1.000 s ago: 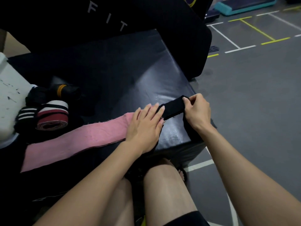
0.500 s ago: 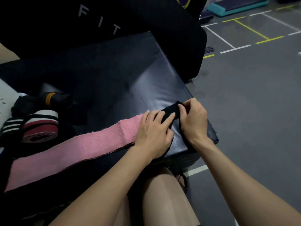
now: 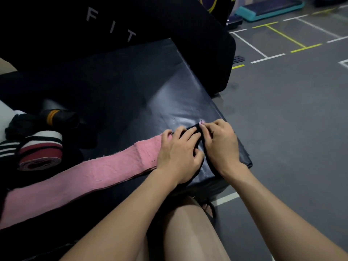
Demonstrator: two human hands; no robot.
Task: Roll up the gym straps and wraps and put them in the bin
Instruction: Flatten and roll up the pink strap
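The grey floor (image 3: 291, 129) is the biggest thing here, with white and yellow lines painted on it far back. On it sits a big black padded block (image 3: 150, 95), and behind that leans a tall black pad (image 3: 131, 21) with the white letters F, I, T on it. A teal step (image 3: 269, 8) lies far off on the floor. The person sits at the near corner of the block, bare knees under their arms. A long pink wrap (image 3: 79, 176) lies flat across the block, running from the near left edge up to the hands. Its far end is black (image 3: 194, 127), and that end sits near the right corner of the block. To the left is a little heap of other straps: a rolled red, white and black wrap (image 3: 40, 151), a black strap with white stripes (image 3: 7, 149) just beside it, and a dark roll with an orange band (image 3: 54, 116) behind. The left hand (image 3: 178, 153) lies on the wrap where pink meets black, fingers bent down and pressing on the black end. The right hand (image 3: 220, 146) is right next to it, touching it, and its fingertips pinch the edge of the black end. I see no bin from here.
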